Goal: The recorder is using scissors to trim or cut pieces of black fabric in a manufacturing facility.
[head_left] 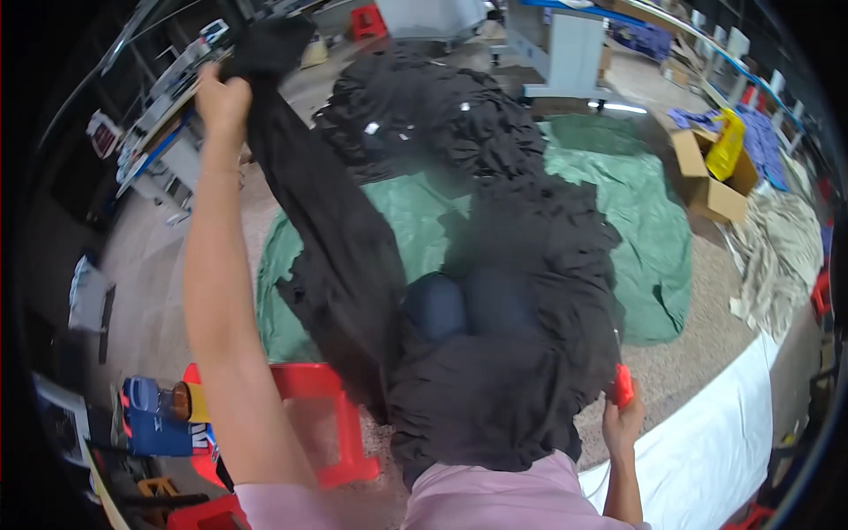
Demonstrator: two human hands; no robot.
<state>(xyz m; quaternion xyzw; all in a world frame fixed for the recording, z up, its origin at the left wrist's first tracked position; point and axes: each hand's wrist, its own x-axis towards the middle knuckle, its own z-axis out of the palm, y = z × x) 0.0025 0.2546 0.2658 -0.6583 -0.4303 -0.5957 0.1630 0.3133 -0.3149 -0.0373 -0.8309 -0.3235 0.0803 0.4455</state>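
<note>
cloth (331, 212), black, rumpled, red handle (624, 386), in spread hands (223, 104); creased green sheet (649, 216)

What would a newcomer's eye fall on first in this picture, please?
Probably the long black cloth, raised by the left hand at upper left. Next, perhaps, the bright red handle in the right hand, lower right, and the green sheet across the middle, partly covered by heaped black fabric.

One red-handled tool (624, 386), one cardboard box (721, 200), one yellow bag (726, 146)
</note>
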